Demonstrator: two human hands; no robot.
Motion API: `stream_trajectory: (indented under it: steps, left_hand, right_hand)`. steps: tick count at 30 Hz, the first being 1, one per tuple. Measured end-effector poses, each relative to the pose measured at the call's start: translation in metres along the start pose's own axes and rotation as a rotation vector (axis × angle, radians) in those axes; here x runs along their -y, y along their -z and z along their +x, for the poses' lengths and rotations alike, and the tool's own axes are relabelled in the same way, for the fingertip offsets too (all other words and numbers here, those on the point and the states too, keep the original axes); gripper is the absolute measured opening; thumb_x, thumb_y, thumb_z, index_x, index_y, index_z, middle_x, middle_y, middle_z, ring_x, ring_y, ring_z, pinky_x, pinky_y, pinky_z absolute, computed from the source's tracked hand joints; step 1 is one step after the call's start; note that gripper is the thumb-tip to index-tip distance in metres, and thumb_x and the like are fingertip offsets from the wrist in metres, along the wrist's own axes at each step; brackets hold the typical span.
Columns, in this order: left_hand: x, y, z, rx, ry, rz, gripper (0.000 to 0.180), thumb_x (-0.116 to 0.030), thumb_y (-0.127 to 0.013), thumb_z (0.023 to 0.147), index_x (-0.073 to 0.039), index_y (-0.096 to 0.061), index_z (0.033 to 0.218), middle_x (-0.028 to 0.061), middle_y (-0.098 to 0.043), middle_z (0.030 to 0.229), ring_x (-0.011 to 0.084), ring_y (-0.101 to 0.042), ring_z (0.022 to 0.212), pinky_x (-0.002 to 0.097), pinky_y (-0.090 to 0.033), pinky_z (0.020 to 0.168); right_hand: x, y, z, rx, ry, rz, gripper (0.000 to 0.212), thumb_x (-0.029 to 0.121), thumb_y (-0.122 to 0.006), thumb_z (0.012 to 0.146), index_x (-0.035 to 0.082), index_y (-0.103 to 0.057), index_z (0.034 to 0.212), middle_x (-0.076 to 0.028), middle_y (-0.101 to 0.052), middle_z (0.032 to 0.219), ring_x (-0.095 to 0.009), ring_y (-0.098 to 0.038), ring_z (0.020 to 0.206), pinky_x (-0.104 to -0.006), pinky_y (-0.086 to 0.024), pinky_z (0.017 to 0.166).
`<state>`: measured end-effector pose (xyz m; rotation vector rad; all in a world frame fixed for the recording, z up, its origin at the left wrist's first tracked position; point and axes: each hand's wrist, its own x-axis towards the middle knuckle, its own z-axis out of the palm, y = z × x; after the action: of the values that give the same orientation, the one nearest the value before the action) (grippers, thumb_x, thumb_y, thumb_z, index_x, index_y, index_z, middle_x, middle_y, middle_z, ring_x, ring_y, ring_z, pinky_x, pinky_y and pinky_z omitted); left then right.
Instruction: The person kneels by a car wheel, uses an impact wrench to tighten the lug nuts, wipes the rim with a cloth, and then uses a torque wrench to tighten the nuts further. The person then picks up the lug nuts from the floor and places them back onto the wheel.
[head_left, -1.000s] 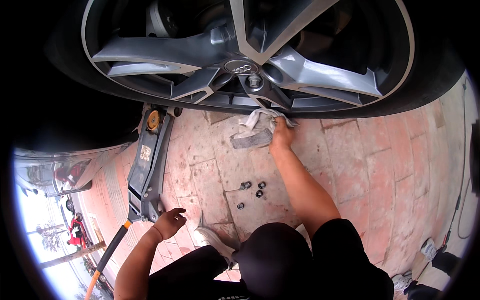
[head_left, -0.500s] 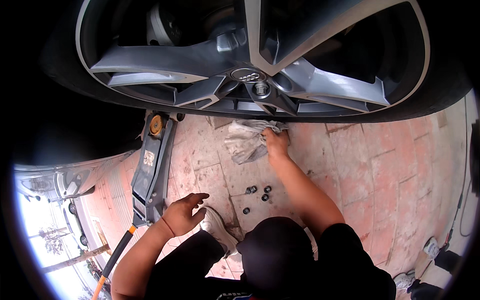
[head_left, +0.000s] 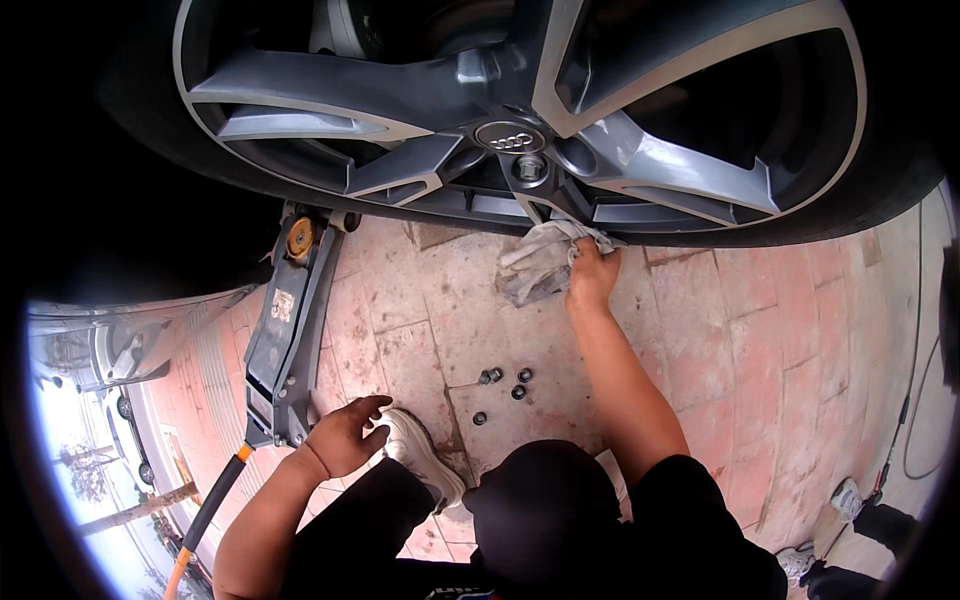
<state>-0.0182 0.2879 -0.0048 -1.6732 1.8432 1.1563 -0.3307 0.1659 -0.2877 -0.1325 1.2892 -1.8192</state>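
Observation:
My right hand [head_left: 595,274] grips a crumpled grey-white rag [head_left: 532,275] up against the lower edge of the black tire [head_left: 690,240]. Above it is the car wheel's grey spoked alloy rim [head_left: 700,185], with one bolt [head_left: 528,170] seated just under its round center cap [head_left: 509,138]. On the paving between my arms lie several loose wheel bolts [head_left: 519,392], their dark heads showing. My left hand [head_left: 342,440] hovers near the white shoe [head_left: 412,448], holding nothing, with its thumb and fingers apart.
To the left, a low floor jack [head_left: 283,320] reaches toward the car, its black and orange handle [head_left: 215,505] slanting to the lower left. Pinkish paving bricks [head_left: 750,350] spread right. Another person's shoes [head_left: 847,498] and a dark hose [head_left: 915,370] are at the right edge.
My right hand has carried the rag slightly up and right, onto the tire's lower edge. My left hand remains beside the shoe. The view has shifted a little.

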Motion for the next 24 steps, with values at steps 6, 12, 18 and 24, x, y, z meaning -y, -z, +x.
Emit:
stream_trajectory:
  steps: [6, 12, 18, 24]
  left_hand:
    - [-0.024, -0.006, 0.004, 0.005, -0.056, -0.076, 0.047, -0.015, -0.066, 0.095, -0.004, -0.052, 0.138, 0.0162, -0.07, 0.109, 0.0246, -0.07, 0.097, 0.036, -0.056, 0.087]
    - [-0.027, 0.0, -0.017, -0.038, -0.074, 0.01, 0.045, -0.02, -0.063, 0.094, -0.005, -0.054, 0.135, 0.0185, -0.069, 0.108, 0.0308, -0.07, 0.093, 0.0379, -0.056, 0.085]
    - [-0.035, -0.033, 0.011, 0.037, -0.021, -0.139, 0.045, -0.012, -0.063, 0.094, -0.003, -0.051, 0.137, 0.0142, -0.069, 0.102, 0.024, -0.07, 0.091, 0.0339, -0.055, 0.085]
    - [-0.042, -0.049, 0.009, 0.135, -0.123, -0.031, 0.053, -0.017, -0.064, 0.093, -0.007, -0.048, 0.142, 0.0167, -0.069, 0.105, 0.0289, -0.07, 0.091, 0.0374, -0.055, 0.085]
  right_hand:
    - [-0.025, -0.066, -0.014, -0.244, -0.019, -0.622, 0.067, 0.013, -0.067, 0.088, -0.009, -0.032, 0.14, -0.032, -0.056, 0.126, -0.044, -0.057, 0.12, -0.0437, -0.041, 0.108]
    - [-0.017, -0.067, -0.012, 0.089, -0.011, -0.052, 0.054, 0.005, -0.065, 0.087, -0.004, -0.045, 0.136, -0.019, -0.057, 0.133, -0.029, -0.056, 0.123, -0.0385, -0.04, 0.108]
    - [0.031, -0.065, -0.05, 0.143, 0.023, -0.107, 0.046, -0.001, -0.063, 0.09, -0.003, -0.047, 0.133, -0.014, -0.061, 0.129, -0.023, -0.059, 0.117, -0.0331, -0.044, 0.102]
    - [0.054, -0.073, -0.046, 0.237, 0.1, -0.034, 0.045, -0.004, -0.055, 0.091, -0.004, -0.045, 0.136, -0.011, -0.06, 0.128, -0.02, -0.06, 0.111, -0.0291, -0.044, 0.099]
